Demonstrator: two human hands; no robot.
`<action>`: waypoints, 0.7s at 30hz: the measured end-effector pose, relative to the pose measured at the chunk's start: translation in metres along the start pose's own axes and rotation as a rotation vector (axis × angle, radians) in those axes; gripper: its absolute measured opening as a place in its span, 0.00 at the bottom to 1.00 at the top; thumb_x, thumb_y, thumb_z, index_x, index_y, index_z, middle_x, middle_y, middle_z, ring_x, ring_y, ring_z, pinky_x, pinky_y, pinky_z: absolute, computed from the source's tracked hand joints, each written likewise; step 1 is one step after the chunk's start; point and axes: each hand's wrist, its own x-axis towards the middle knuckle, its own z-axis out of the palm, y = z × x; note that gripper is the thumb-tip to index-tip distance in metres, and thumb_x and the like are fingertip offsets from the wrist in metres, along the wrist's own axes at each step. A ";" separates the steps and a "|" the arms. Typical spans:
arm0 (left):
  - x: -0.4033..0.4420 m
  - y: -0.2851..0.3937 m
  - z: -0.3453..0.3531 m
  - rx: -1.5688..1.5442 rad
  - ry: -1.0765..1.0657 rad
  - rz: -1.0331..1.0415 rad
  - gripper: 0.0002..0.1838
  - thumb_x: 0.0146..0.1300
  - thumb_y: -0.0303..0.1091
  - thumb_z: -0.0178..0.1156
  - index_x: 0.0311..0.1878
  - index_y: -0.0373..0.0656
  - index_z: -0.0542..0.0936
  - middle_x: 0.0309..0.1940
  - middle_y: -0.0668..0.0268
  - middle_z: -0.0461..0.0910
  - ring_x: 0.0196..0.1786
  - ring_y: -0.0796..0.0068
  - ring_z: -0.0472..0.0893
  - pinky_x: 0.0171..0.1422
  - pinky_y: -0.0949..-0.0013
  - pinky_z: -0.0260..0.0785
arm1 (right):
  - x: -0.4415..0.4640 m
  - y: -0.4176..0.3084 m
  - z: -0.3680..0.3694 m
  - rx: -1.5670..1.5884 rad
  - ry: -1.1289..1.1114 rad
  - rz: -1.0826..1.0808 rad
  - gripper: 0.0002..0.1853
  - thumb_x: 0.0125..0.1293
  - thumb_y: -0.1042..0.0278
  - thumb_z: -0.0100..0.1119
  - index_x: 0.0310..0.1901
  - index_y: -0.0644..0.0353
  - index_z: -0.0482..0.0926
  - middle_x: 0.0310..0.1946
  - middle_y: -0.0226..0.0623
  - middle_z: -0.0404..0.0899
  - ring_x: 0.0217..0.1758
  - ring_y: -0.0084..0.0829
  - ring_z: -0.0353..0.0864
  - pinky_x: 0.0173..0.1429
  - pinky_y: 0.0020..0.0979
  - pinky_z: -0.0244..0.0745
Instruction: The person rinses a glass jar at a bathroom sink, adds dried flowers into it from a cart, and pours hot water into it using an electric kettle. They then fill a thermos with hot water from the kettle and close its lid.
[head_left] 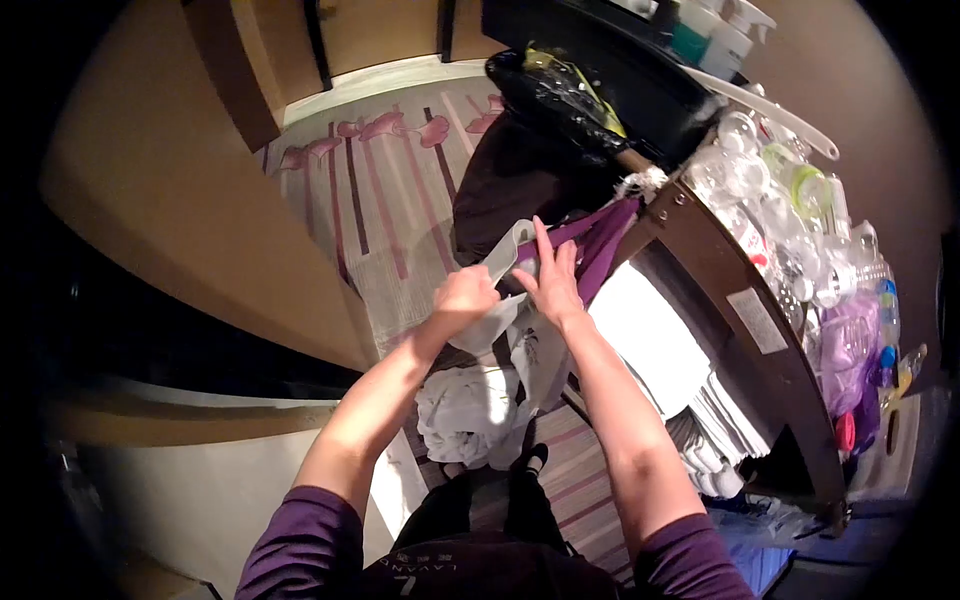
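Note:
My left hand [465, 297] is closed round the edge of a pale grey-white cloth [508, 250], whose upper part stands up in a folded band. Just right of it, my right hand [552, 280] has its fingers stretched out over the cloth and against a purple fabric bag [605, 245] hanging at the cart's end. The right palm is turned away, and no grip shows there. Below both hands, a crumpled heap of white linen [468, 405] lies near my feet. Where the pale cloth joins the heap or the purple bag, I cannot tell.
To the right stands a dark housekeeping cart [735, 285] with folded white towels [650, 335] on its shelf and many plastic bottles [800, 210] on top. A dark bag [500, 185] hangs beyond. An open brown door [190, 200] is at left; striped carpet [390, 200] lies ahead.

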 end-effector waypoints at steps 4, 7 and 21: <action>0.003 -0.016 0.006 0.030 0.097 0.094 0.09 0.55 0.40 0.58 0.35 0.46 0.76 0.31 0.54 0.81 0.39 0.49 0.80 0.42 0.51 0.70 | -0.025 0.015 -0.009 0.067 -0.171 -0.174 0.36 0.63 0.56 0.58 0.70 0.49 0.55 0.68 0.52 0.58 0.71 0.53 0.56 0.71 0.46 0.56; -0.018 0.050 0.000 -0.271 0.340 0.267 0.04 0.58 0.28 0.59 0.34 0.42 0.74 0.22 0.66 0.77 0.24 0.76 0.78 0.31 0.68 0.70 | -0.085 -0.011 -0.082 0.541 -0.434 0.031 0.24 0.66 0.66 0.56 0.63 0.58 0.69 0.59 0.45 0.73 0.61 0.36 0.74 0.64 0.32 0.67; -0.120 0.397 0.099 -0.328 -0.021 0.991 0.52 0.45 0.48 0.75 0.68 0.34 0.57 0.57 0.49 0.71 0.61 0.54 0.72 0.65 0.62 0.62 | -0.289 0.046 -0.348 0.357 0.721 0.147 0.07 0.63 0.80 0.51 0.33 0.64 0.81 0.21 0.33 0.79 0.25 0.24 0.75 0.34 0.25 0.68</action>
